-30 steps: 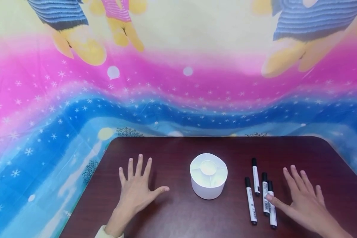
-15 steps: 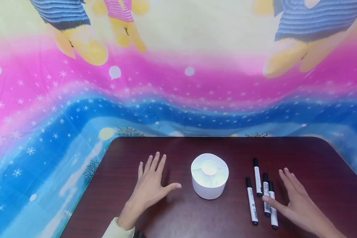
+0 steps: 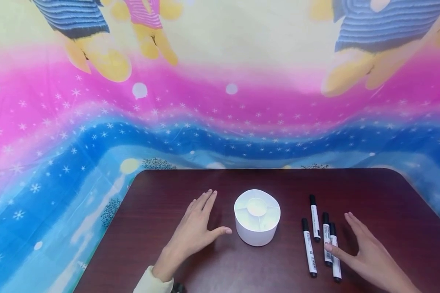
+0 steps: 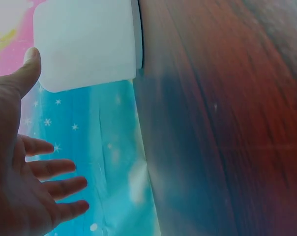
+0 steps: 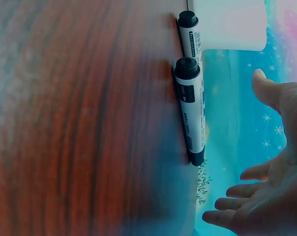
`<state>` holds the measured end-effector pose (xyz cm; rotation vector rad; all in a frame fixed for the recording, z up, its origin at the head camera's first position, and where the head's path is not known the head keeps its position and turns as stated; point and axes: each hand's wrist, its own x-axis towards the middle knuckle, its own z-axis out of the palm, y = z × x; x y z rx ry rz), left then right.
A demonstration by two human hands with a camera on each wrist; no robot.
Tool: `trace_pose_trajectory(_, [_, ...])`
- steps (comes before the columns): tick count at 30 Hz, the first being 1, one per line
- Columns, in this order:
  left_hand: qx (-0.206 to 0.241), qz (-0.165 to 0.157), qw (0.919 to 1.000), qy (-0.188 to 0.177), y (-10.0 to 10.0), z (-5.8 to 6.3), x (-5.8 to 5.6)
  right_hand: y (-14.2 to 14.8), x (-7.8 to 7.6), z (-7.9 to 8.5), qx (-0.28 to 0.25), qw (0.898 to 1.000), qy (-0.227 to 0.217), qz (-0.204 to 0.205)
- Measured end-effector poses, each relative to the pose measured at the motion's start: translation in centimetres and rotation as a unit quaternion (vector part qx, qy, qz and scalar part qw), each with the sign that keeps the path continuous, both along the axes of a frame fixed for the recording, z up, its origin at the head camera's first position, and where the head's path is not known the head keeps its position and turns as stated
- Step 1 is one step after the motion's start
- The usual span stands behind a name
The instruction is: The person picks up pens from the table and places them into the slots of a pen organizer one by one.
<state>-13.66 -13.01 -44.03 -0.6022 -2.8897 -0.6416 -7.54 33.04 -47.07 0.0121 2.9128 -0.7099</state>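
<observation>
On the dark table (image 3: 220, 179), one white holder (image 3: 257, 237), dividers (image 3: 259, 222) around its centre cup (image 3: 256, 207), left hand (image 3: 195, 228) spread beside it, four capped markers (image 3: 309, 251) on its other side, right hand (image 3: 368, 253) spread just by them.

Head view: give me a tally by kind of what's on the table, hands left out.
Markers: 4
Container: 1
Total: 5
</observation>
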Motion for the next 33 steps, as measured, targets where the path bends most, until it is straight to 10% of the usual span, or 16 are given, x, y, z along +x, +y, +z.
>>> trace_pose_trajectory(33, [0.118, -0.092, 0.9853, -0.083, 2.3, 0.2, -1.6, 0.9, -0.3, -0.4, -0.107, 0.987, -0.061, -0.106])
